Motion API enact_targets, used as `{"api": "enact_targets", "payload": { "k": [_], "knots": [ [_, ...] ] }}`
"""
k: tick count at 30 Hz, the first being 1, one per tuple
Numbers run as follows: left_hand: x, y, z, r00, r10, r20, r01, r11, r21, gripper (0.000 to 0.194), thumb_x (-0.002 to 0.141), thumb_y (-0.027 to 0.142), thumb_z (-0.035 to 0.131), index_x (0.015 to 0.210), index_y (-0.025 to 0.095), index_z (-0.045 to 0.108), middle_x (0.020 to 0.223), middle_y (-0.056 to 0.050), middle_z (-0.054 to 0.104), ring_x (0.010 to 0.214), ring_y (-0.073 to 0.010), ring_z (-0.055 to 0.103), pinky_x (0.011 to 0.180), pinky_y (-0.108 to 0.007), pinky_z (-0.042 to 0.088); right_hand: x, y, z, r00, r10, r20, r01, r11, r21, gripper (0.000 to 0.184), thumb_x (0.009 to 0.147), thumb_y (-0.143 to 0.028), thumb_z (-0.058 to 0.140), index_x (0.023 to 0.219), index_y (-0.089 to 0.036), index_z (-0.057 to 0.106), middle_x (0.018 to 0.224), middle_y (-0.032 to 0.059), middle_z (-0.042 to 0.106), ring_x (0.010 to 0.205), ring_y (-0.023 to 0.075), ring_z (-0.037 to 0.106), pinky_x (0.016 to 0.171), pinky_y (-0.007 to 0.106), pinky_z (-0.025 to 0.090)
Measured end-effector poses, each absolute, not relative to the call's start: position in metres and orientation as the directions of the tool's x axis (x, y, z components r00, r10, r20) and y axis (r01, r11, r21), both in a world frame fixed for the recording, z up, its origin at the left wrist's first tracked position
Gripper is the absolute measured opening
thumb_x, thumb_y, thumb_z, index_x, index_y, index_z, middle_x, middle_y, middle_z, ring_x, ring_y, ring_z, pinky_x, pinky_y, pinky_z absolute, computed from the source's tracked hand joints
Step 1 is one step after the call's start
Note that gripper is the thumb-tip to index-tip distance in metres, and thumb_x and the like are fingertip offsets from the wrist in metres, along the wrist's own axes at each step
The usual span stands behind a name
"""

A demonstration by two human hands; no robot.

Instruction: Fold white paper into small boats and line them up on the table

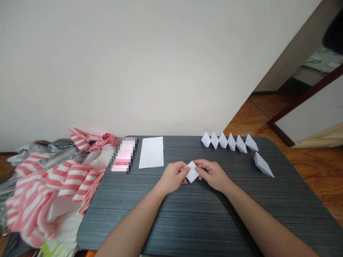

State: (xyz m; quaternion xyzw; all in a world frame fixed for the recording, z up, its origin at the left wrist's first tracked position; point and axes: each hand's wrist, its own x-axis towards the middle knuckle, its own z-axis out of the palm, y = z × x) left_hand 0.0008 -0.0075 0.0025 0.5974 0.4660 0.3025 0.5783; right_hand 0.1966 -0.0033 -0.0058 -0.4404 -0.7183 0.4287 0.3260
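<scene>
A small diamond of folded white paper (192, 172) is held just above the middle of the dark table. My left hand (174, 176) pinches its left corner, thumb on top and fingers beneath. On the opposite corner my right hand (212, 175) has the same kind of pinch. Several folded paper boats (223, 140) stand in a row along the table's far edge, right of centre. One more paper boat (263, 165) lies apart from them, closer to me on the right. Left of my hands is a flat stack of white paper (151, 152).
The dark wood-grained table (203, 221) has rounded corners and stands against a white wall (150, 64). A blurred-out pink and white item (123, 155) lies at its left edge. Beyond that, red-and-white striped cloth (72, 178) is heaped. Wooden floor (308, 162) shows at the right.
</scene>
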Motion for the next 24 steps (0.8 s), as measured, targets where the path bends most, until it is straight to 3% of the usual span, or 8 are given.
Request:
{"api": "enact_targets", "payload": {
  "k": [13,19,24],
  "knots": [
    [0.0009,-0.0060,0.0043,0.394,0.901,-0.183,0.159,0.129,0.979,0.033,0.083,0.045,0.050,0.083,0.013,0.058,0.060,-0.001,0.060,0.049,-0.0092,0.053,0.045,-0.019,0.041,0.1959,-0.0040,-0.0021,-0.433,0.899,0.061,0.329,0.220,-0.918,0.029,0.089,-0.027,0.048,0.114,-0.017,0.061,0.066,0.0006,0.064,0.051,0.0107,0.057,0.050,0.021,0.047],
    [0.0007,-0.0064,0.0084,0.419,0.889,-0.182,0.147,0.132,0.980,0.033,0.083,0.044,0.050,0.077,0.013,0.058,0.061,-0.001,0.058,0.050,-0.0093,0.052,0.045,-0.019,0.040,0.1957,-0.0046,-0.0002,-0.495,0.863,0.103,0.332,0.297,-0.895,0.031,0.091,-0.024,0.045,0.117,-0.018,0.060,0.066,0.0002,0.062,0.052,0.0101,0.056,0.051,0.021,0.045],
    [-0.0008,-0.0043,0.0036,0.386,0.901,-0.198,0.120,0.164,0.979,0.033,0.083,0.046,0.049,0.076,0.014,0.054,0.055,0.001,0.055,0.046,-0.0091,0.050,0.043,-0.019,0.038,0.1999,-0.0029,-0.0031,-0.508,0.829,0.234,0.313,0.431,-0.846,0.034,0.094,-0.018,0.037,0.122,-0.020,0.056,0.064,-0.0002,0.060,0.058,0.0120,0.056,0.064,0.027,0.047]
  ]
}}
